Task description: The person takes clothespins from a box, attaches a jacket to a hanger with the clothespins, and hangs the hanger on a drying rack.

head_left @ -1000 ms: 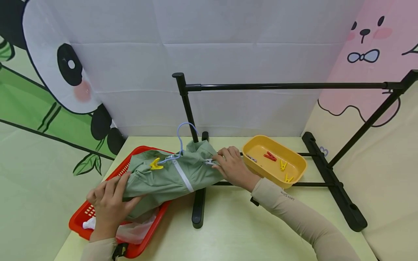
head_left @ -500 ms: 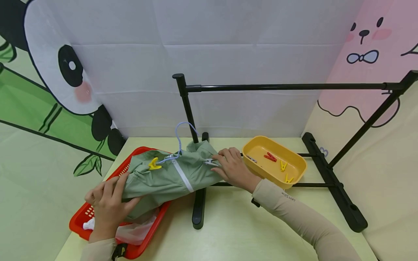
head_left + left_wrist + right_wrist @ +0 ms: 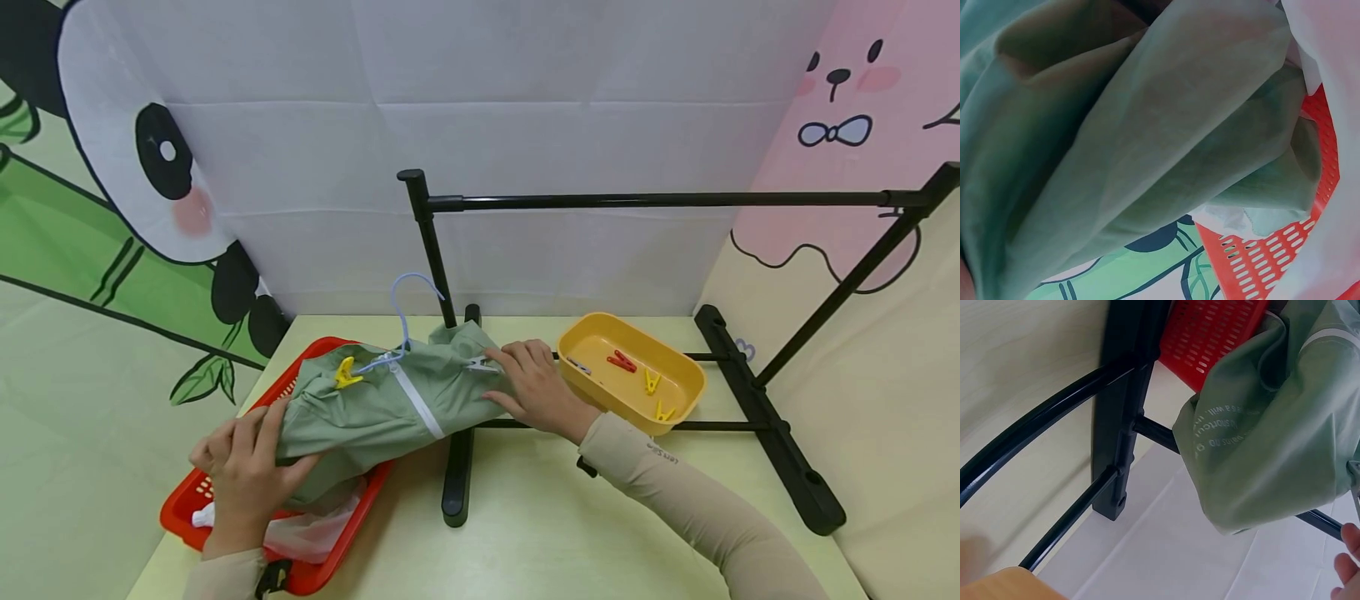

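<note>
A green zip-up jacket point(image 3: 341, 425) with a white zip hangs on a light blue hanger point(image 3: 401, 312) above the basket. My left hand point(image 3: 246, 479) grips its left end, fingers on top and thumb below. A yellow clothespin point(image 3: 346, 374) sits near the left side of the hanger and a grey clothespin point(image 3: 480, 364) on the right side of the jacket. Beside the grey one is my right hand point(image 3: 543, 390), index finger and thumb spread apart around its end. In the right wrist view the fingers point(image 3: 1349, 565) show only at the edge. Jacket cloth fills most of the left wrist view.
A red basket point(image 3: 327, 560) with white cloth lies under the jacket. The black clothes rack point(image 3: 637, 201) stands behind and to the right. A yellow tray point(image 3: 687, 395) with several clothespins rests between its legs, on the pale table point(image 3: 570, 525).
The jacket and hanger have shifted slightly left with my left hand, and the hanger's hook rises a little. My right thumb and index finger have parted from the grey clothespin.
</note>
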Motion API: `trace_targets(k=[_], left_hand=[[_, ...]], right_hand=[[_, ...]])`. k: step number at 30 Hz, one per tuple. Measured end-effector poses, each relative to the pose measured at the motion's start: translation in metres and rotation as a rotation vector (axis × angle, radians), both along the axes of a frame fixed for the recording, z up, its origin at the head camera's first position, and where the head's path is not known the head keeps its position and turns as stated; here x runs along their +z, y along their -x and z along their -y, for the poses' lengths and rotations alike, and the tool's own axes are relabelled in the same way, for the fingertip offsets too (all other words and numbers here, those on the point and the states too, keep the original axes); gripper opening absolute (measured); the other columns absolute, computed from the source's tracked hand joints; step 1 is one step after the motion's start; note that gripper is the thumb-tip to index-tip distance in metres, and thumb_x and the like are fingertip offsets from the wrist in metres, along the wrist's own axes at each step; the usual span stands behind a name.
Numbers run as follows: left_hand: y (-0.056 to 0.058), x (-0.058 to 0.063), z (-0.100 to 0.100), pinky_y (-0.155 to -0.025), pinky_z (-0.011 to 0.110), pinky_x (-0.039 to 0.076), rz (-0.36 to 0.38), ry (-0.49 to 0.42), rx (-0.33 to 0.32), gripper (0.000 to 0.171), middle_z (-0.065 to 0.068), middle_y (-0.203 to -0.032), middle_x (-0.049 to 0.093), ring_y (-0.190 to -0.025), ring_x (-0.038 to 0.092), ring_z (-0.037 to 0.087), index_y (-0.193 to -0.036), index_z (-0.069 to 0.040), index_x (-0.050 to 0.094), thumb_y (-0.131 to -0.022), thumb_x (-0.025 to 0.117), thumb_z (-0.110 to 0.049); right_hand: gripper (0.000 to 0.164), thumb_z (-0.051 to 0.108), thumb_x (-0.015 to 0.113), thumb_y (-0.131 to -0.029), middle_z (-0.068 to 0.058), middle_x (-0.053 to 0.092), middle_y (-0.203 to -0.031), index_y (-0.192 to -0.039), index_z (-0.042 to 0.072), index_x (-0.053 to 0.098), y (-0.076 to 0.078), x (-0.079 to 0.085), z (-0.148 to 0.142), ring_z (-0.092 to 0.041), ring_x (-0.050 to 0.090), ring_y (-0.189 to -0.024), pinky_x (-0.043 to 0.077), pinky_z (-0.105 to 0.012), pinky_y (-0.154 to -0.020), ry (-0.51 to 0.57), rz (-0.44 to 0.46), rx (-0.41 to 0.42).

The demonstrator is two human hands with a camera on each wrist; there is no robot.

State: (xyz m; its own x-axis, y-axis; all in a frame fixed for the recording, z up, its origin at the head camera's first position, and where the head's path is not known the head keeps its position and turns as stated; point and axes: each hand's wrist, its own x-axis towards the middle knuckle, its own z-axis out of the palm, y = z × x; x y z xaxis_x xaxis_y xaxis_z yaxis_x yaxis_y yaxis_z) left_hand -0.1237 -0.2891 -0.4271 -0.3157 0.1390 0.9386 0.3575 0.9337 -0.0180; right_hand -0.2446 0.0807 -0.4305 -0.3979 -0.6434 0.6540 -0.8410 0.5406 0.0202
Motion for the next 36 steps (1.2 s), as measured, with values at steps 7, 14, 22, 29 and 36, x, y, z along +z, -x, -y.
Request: trace_targets(k=[7, 14, 22, 29, 36], left_hand=[[-0.002, 0.001, -0.001, -0.071, 0.058, 0.013, -0.005, -0.009, 0.018, 0.068, 0.027, -0.097, 0.055, -0.089, 0.04, 0.044, -0.114, 0.002, 0.063, -0.095, 0.049, -0.062], [-0.003, -0.002, 0.001, -0.071, 0.058, 0.013, -0.015, -0.027, 0.039, 0.072, 0.027, -0.098, 0.055, -0.088, 0.04, 0.044, -0.113, 0.002, 0.062, -0.093, 0.049, -0.065], [-0.004, -0.004, 0.002, -0.072, 0.059, 0.014, 0.007, -0.058, 0.055, 0.073, 0.026, -0.101, 0.056, -0.091, 0.04, 0.045, -0.114, 0.002, 0.061, -0.092, 0.049, -0.066], [-0.002, -0.003, 0.003, -0.07, 0.059, 0.012, -0.029, -0.063, 0.074, 0.074, 0.026, -0.098, 0.055, -0.086, 0.039, 0.045, -0.112, 0.003, 0.061, -0.091, 0.049, -0.067], [-0.002, -0.006, 0.007, -0.071, 0.06, 0.014, 0.011, -0.075, 0.084, 0.074, 0.027, -0.1, 0.056, -0.089, 0.04, 0.047, -0.113, 0.003, 0.061, -0.091, 0.048, -0.067]], right_hand=[[0.068, 0.055, 0.045, -0.101, -0.016, 0.054, -0.118, -0.138, -0.002, 0.047, -0.001, -0.002, -0.001, -0.032, 0.045, -0.105, 0.035, -0.046, -0.092, 0.044, 0.021, 0.014], [0.076, 0.061, 0.044, -0.098, -0.017, 0.054, -0.119, -0.139, -0.004, 0.044, -0.001, -0.006, -0.005, -0.032, 0.047, -0.106, 0.037, -0.047, -0.093, 0.09, 0.041, 0.048], [0.08, 0.063, 0.047, -0.095, -0.016, 0.053, -0.118, -0.139, -0.003, 0.043, 0.0, -0.01, -0.006, -0.032, 0.047, -0.106, 0.038, -0.046, -0.093, 0.062, 0.02, 0.04], [0.083, 0.068, 0.037, -0.095, -0.018, 0.051, -0.122, -0.139, -0.002, 0.042, -0.002, -0.01, -0.006, -0.034, 0.046, -0.109, 0.037, -0.048, -0.096, 0.034, 0.041, 0.021], [0.085, 0.056, 0.068, -0.086, -0.019, 0.049, -0.126, -0.14, -0.003, 0.041, -0.002, -0.009, -0.003, -0.034, 0.045, -0.113, 0.035, -0.048, -0.099, -0.004, 0.047, -0.003]])
